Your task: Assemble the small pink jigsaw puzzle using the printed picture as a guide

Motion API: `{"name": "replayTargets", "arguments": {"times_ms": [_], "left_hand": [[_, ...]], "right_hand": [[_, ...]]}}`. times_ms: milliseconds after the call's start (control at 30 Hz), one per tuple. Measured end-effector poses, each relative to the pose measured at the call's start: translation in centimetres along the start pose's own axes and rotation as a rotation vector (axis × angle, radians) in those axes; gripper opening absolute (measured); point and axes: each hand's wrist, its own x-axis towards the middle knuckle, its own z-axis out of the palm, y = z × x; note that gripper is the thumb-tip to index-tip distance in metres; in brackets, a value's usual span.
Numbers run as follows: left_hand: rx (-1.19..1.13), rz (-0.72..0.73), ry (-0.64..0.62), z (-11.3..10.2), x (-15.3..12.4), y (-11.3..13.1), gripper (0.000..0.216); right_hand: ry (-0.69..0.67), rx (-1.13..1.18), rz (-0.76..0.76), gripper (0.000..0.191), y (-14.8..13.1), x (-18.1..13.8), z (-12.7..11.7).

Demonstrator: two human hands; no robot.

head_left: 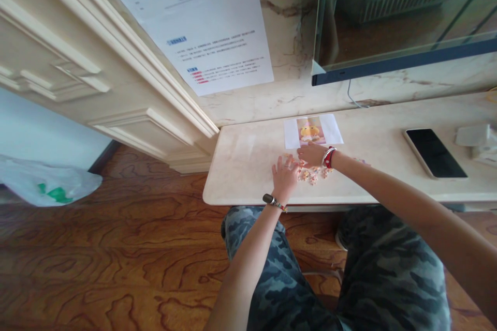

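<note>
1. Centrally, a loose heap of small pieces (312, 177) is noted on the pale tabletop (240, 165), between its near and far edges and left of its middle. The pieces are too small to be counted.
2. Progress is judged to be early: the visible pieces lie scattered, and no joined section can be made out. Whether anything has been assembled beneath the fingers cannot be told; the visible heap is left to be dealt with.
3. Two hands are observed. The left hand (285, 173) is placed at the heap's left side, fingers bent and partly spread. The right hand (311, 155) is held over its far side, fingers curled downward. Whether a piece is gripped by either cannot be determined.
4. One dark watch (268, 198) is worn on the left wrist; a silver bangle and a red band are worn on the right.
5. One printed sheet (313, 132) is laid flat just beyond the right hand, bearing one picture with two yellow figures.
6. Farther right, one phone (435, 153) is laid, dark face up, with white items (477, 137) beside it, partly cut off.
7. One screen (404, 20) and one text sheet (217, 26) are recorded at the wall.
</note>
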Motion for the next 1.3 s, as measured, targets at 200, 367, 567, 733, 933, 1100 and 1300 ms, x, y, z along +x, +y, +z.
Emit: {"name": "replayTargets", "arguments": {"times_ms": [200,367,567,733,933,1100,1300], "left_hand": [[-0.003,-0.009,-0.040,-0.2,0.0,-0.1,0.032],[-0.009,-0.011,-0.030,0.0,0.0,-0.1,0.032],[-0.067,0.002,0.013,-0.1,0.2,0.0,0.027],[-0.155,-0.053,0.073,0.1,0.8,0.0,0.025],[-0.212,0.004,0.157,0.8,0.9,0.0,0.022],[-0.262,0.067,0.190,0.8,0.3,-0.1,0.025],[-0.254,0.120,0.165,0.9,-1.3,0.3,0.023]], "right_hand": [[0.005,-0.041,-0.089,0.022,0.4,0.3,-0.2],[0.044,-0.067,-0.136,0.020,0.7,-0.1,0.1],[0.080,-0.032,-0.107,0.020,0.6,-1.6,0.9],[0.070,0.000,-0.043,0.018,0.3,-1.6,1.2],[0.129,0.035,0.021,0.020,-0.2,-2.3,1.2],[0.162,0.052,0.040,0.024,-0.8,-4.0,1.9],[0.231,0.158,0.106,0.023,-1.9,-5.0,2.9]]}}
